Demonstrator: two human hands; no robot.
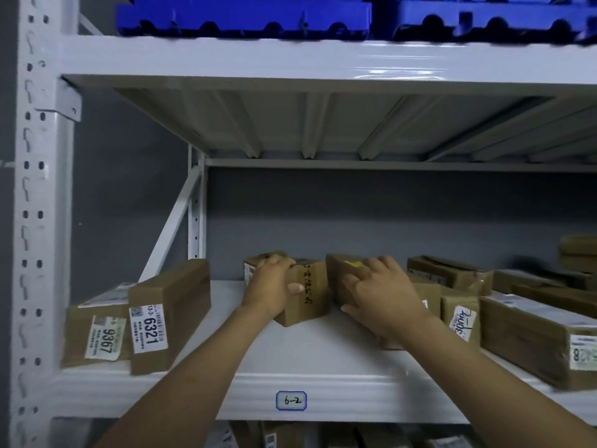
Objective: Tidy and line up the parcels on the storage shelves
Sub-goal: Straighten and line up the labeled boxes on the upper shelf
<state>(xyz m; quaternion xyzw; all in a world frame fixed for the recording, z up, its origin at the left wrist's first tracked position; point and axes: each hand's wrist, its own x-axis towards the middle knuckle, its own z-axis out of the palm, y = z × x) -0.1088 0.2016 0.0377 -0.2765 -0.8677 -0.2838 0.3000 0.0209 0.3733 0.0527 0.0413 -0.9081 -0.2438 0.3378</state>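
Mid-shelf, the left hand grips the scribbled box, fingers curled over its top. Just beside it at 3 o'clock, the right hand clasps the yellow-marked box, fingers spread.

Head view faces the shelf closely, level

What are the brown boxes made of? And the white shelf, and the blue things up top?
The brown boxes look like matte cardboard, with paper labels stuck on. The white shelf seems painted metal: smooth, slightly glossy, with punched holes in its post. The blue things are probably moulded plastic.
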